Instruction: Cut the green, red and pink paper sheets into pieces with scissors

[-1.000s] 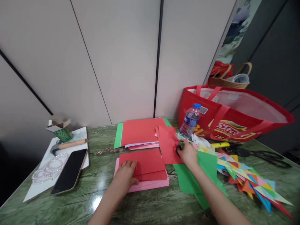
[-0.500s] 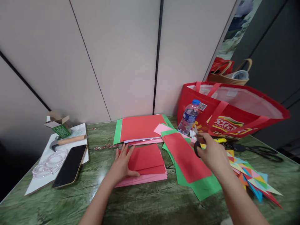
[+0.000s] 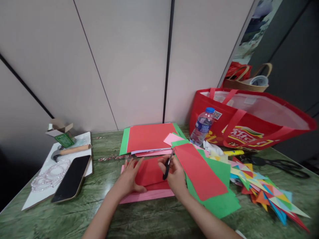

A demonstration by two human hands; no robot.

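Note:
My left hand (image 3: 129, 176) lies with fingers spread on a short stack of red paper (image 3: 152, 169), which rests on pink paper (image 3: 149, 196). My right hand (image 3: 175, 174) is closed round small scissors (image 3: 166, 169) with black handles, the blades pointing up and away. It is over the right end of the red stack. Just right of it, a long red strip of paper (image 3: 199, 172) lies across green sheets (image 3: 221, 202). Behind my hands is a larger pile of coloured sheets with a red sheet (image 3: 152, 136) on top.
At left, a white board (image 3: 32, 196) bears a phone (image 3: 72, 179), hammer (image 3: 74, 150), beads (image 3: 52, 174) and small box (image 3: 63, 136). At right are a water bottle (image 3: 202, 127), red bag (image 3: 249, 119), folded paper pieces (image 3: 264, 189) and larger black scissors (image 3: 281, 164).
My right hand has moved left with the scissors, from beside the bottle to the red stack. My left hand stays on the stack. The view has shifted slightly.

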